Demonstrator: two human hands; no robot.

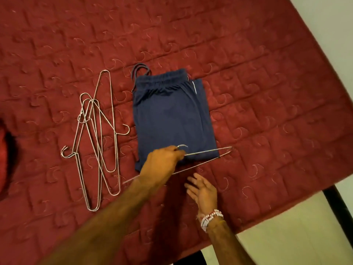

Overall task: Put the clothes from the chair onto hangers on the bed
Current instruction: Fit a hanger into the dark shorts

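Folded navy blue shorts [172, 115] with a drawstring lie flat on the red quilted bed [248, 83], waistband away from me. A wire hanger [210, 153] lies across their near edge. My left hand [162, 165] grips it near the hook. My right hand [202, 190], with bead bracelets on the wrist, hovers just below the hanger's bottom wire, fingers spread and holding nothing. The chair is out of view.
A loose pile of several bare wire hangers [95, 140] lies on the bed left of the shorts. A red cushion-like shape [5, 159] sits at the far left edge. The bed's edge runs diagonally at the right, with pale floor [296, 236] and a dark bed leg [338, 203] beyond.
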